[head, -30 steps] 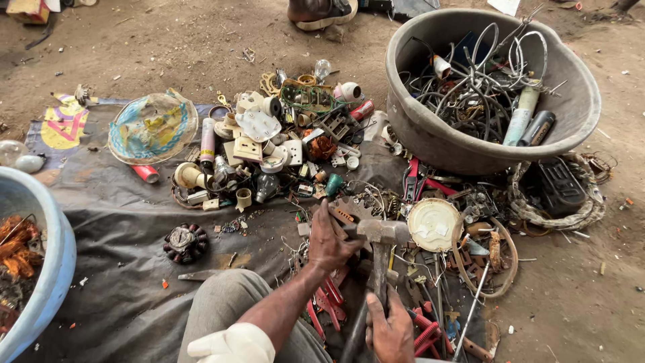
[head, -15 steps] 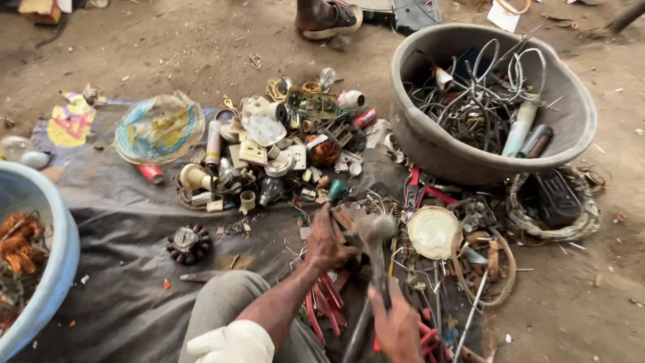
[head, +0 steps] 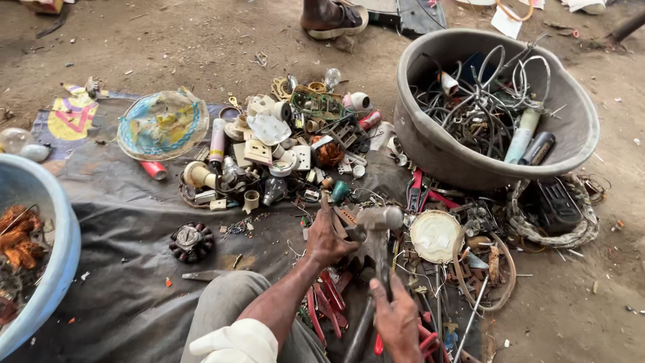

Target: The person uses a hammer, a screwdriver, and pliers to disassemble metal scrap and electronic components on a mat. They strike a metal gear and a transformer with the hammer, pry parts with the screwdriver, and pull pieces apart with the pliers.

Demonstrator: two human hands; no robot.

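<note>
Tarpaulin [head: 127, 262] lies mostly bare left of the hammer [head: 376, 232], scrap crowding its upper edge. Grey tub [head: 430, 144] of wires sits up-right of the hammer. Right hand [head: 398, 321] is wrapped around the handle; left hand [head: 327, 236] presses a small part just beside the head.

Bare dirt floor [head: 168, 40] in daylight, dark tarp [head: 127, 282] spread over it

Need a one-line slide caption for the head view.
Right hand grips hammer; left hand steadies scrap.
</note>
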